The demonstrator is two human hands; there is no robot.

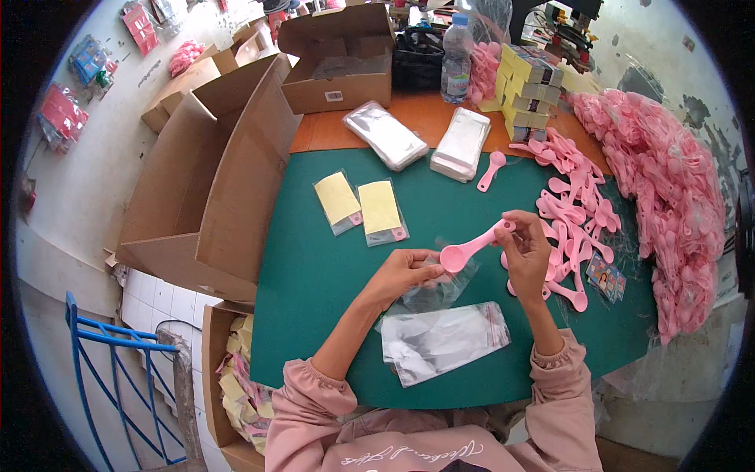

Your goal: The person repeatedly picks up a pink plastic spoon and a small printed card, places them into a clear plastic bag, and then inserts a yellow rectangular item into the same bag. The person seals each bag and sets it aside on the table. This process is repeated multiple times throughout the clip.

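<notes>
My right hand (527, 256) pinches the handle end of a pink measuring spoon (472, 248), bowl pointing left. Beside that bowl, my left hand (405, 274) grips a clear plastic bag (450, 291) between thumb and fingers. The bowl is at the bag's upper edge; whether any of it is inside, I cannot tell. Just below lies a stack of flat clear bags (444, 340), close to the table's near edge. To the right of my right hand spreads a loose heap of pink spoons (578, 208). Two clear packets with yellow cards (336, 198) lie farther left.
Two bundles of clear bags (385, 135) and a single spoon (492, 171) lie toward the back. Behind stand stacked card bundles (528, 90) and a water bottle (456, 59). Bagged spoons (653, 173) pile up at right. An open carton (208, 173) borders the left edge, near a blue metal frame (118, 338).
</notes>
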